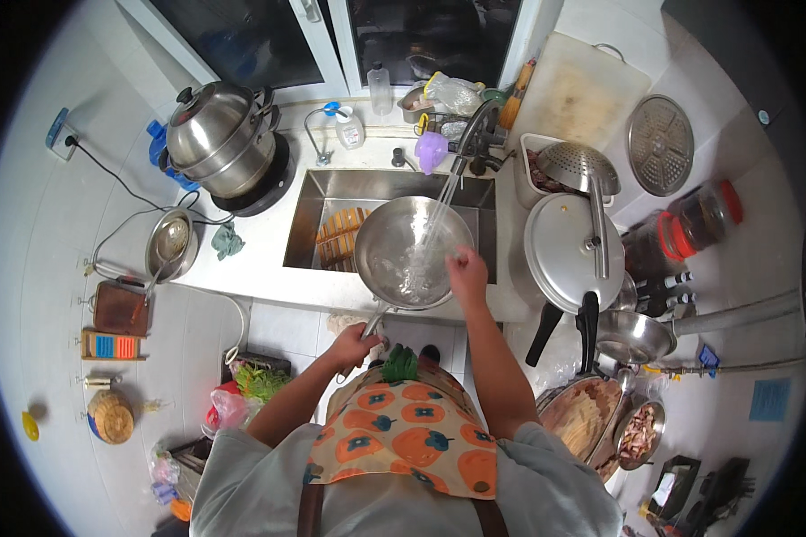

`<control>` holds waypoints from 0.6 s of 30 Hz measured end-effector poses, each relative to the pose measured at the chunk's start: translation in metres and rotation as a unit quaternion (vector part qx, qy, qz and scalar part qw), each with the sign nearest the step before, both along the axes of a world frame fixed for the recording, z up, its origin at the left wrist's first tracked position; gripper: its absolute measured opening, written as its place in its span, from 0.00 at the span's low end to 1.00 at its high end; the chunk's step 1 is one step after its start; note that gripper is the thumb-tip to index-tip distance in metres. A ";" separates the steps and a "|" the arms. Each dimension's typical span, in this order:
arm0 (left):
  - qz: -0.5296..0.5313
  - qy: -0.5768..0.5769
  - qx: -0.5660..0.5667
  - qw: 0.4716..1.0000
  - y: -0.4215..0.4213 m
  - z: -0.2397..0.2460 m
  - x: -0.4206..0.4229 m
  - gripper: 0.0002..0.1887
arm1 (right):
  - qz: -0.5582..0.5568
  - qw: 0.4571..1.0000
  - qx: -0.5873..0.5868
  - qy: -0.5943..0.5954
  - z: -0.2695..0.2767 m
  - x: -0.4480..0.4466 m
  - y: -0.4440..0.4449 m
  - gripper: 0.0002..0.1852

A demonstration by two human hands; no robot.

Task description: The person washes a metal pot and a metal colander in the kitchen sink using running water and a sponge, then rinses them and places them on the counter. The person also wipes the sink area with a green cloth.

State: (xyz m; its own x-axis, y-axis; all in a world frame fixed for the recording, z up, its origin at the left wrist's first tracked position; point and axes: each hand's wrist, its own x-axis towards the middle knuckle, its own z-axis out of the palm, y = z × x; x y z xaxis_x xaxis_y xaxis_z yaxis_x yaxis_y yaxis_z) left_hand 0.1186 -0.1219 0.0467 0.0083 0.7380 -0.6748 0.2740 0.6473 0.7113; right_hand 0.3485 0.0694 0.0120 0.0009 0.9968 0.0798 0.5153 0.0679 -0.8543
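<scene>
A stainless-steel frying pan (393, 248) lies over the front of the sink (336, 180), tilted, with water in it. My left hand (352, 349) grips its metal handle (376, 319) near the counter's front edge. From the black faucet (478, 131) a stream of water (436, 215) falls into the pan and splashes on its bottom. My right hand (469, 274) is at the pan's right rim, fingers curled and slightly blurred; whether they hold anything is hidden. Partly behind the pan, a slatted wooden or bamboo piece (339, 235) sits in the sink.
A lidded steamer pot (218, 144) stands left on a black cooker. To the right are a pressure cooker (564, 248), a perforated ladle (574, 164) over a white tub (527, 191), and a wooden cutting board (581, 416). A green cloth (227, 241) lies on the left counter.
</scene>
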 end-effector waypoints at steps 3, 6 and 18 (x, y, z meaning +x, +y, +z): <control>0.023 -0.023 -0.003 0.999 -0.001 -0.012 -0.003 0.15 | -0.066 0.997 -0.031 0.012 -0.013 0.028 -0.060 0.18; 0.001 -0.021 0.033 0.999 -0.005 -0.024 -0.005 0.16 | -0.103 0.994 -0.033 -0.012 -0.018 0.052 -0.094 0.16; -0.008 -0.035 0.093 0.995 -0.016 -0.042 0.000 0.15 | -0.151 0.981 0.109 -0.058 0.028 0.054 -0.027 0.16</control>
State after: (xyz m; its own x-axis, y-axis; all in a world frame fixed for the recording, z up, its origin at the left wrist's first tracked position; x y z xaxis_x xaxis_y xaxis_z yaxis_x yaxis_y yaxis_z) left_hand 0.1187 -0.1378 0.0048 0.0636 0.8499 -0.5231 0.2279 0.4979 0.8367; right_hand 0.4026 0.0428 0.0398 0.2718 0.9118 0.3078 0.6332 0.0714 -0.7707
